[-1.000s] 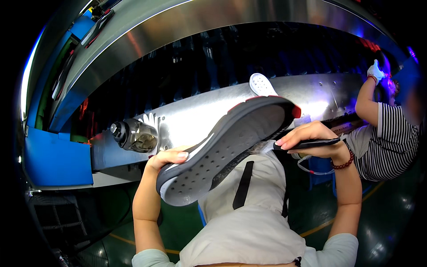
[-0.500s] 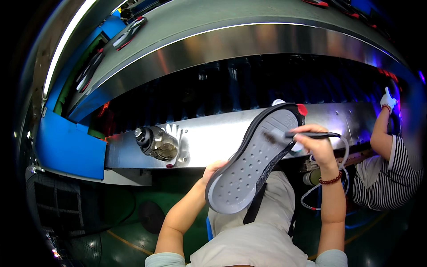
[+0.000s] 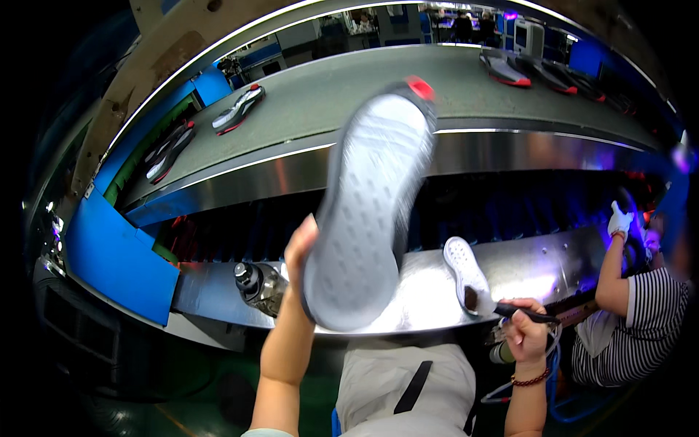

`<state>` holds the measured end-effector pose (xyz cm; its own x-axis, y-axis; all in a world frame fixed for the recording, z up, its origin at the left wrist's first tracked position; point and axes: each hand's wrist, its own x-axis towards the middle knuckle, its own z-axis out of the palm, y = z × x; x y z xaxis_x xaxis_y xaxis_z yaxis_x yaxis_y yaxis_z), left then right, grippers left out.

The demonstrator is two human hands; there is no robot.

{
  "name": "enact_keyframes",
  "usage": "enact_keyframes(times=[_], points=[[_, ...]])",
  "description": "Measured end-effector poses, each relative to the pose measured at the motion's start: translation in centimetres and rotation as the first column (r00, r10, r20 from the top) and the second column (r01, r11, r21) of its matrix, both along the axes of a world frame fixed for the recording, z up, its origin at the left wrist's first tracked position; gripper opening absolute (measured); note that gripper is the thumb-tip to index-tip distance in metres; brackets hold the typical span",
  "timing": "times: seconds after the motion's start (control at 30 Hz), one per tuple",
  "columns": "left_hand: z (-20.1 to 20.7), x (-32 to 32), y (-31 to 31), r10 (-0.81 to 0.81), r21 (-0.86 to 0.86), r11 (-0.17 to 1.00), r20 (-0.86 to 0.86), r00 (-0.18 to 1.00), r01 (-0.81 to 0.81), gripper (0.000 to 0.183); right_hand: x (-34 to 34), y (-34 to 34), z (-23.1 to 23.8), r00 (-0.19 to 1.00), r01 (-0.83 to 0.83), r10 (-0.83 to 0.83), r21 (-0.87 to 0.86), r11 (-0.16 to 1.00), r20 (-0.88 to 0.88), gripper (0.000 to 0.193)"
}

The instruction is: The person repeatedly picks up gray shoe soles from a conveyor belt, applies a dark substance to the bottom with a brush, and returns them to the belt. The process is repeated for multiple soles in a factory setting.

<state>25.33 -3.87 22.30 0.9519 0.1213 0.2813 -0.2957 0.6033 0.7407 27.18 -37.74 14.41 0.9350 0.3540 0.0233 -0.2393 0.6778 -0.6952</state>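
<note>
- Since the earlier frames the grey shoe (image 3: 368,211) has swung up from a low slant across the steel ledge to stand almost on end, sole facing the camera, its red-tipped end now up over the grey conveyor belt (image 3: 320,95); the view has also tipped upward, so the belt and the shoes on it show
- The left hand (image 3: 300,244) is closed on the shoe's lower left edge, thumb side showing beside the sole, and the shoe is blurred with motion
- The right hand (image 3: 526,331) has come off the shoe and sits low at the right, closed around a dark brush handle (image 3: 526,315); the brush head (image 3: 473,298) touches a small white sole (image 3: 464,266) lying on the shiny steel ledge (image 3: 553,262)
- The two hands are well apart, each clamped on its own thing
- A clear bottle with a dark cap (image 3: 256,285) stands on the ledge just left of the left forearm
- At the far right another person in a striped shirt (image 3: 652,320) raises a white-gloved hand (image 3: 620,220)
- More shoes (image 3: 237,108) lie spaced along the belt
</note>
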Motion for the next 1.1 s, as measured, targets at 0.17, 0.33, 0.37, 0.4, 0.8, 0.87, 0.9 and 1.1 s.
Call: enact_keyframes(times=[0.17, 0.33, 0.37, 0.4, 0.8, 0.87, 0.9, 1.1], points=[[5.4, 13.3, 6.5, 0.148, -0.356, 0.934, 0.282, 0.948, -0.040, 0.068, 0.1, 0.8, -1.6, 0.997, -0.047, 0.044, -0.049, 0.998, -0.057, 0.015], [6.6, 16.1, 6.3, 0.254, -0.658, 0.708, -0.101, 0.962, -0.256, 0.085, 0.6, -0.4, -2.5, 0.989, 0.048, -0.055, -0.053, 0.997, -0.138, 0.016], [7.0, 16.3, 6.6, 0.271, -0.663, 0.684, -0.157, 0.949, -0.305, 0.083, 0.8, -0.6, -2.6, 0.985, 0.065, -0.074, -0.063, 0.996, -0.153, 0.016], [7.5, 16.2, 6.6, 0.313, -0.678, 0.657, -0.152, 0.937, -0.329, 0.080, 1.0, -0.8, -2.7, 0.978, 0.087, -0.098, -0.069, 0.994, -0.182, 0.015], [8.1, 21.7, -4.3, 0.640, 0.289, 0.627, 0.340, 0.689, -0.724, 0.055, 2.4, -1.7, -6.2, 0.910, 0.169, -0.204, -0.128, 0.977, -0.360, 0.014], [7.9, 24.9, -9.0, 0.504, 0.577, 0.554, 0.341, 0.793, -0.600, 0.073, 2.8, -1.6, -6.2, 0.916, 0.174, -0.205, -0.119, 0.978, -0.345, 0.016], [7.8, 26.8, -10.4, 0.418, 0.720, 0.465, 0.335, 0.845, -0.515, 0.080, 3.0, -1.4, -6.1, 0.925, 0.164, -0.182, -0.083, 0.983, -0.334, 0.016], [8.2, 38.1, -17.1, 0.323, 0.939, -0.173, 0.340, 0.883, -0.298, 0.085, 4.0, -1.3, -7.1, 0.933, 0.147, -0.176, -0.116, 0.982, -0.314, 0.024]])
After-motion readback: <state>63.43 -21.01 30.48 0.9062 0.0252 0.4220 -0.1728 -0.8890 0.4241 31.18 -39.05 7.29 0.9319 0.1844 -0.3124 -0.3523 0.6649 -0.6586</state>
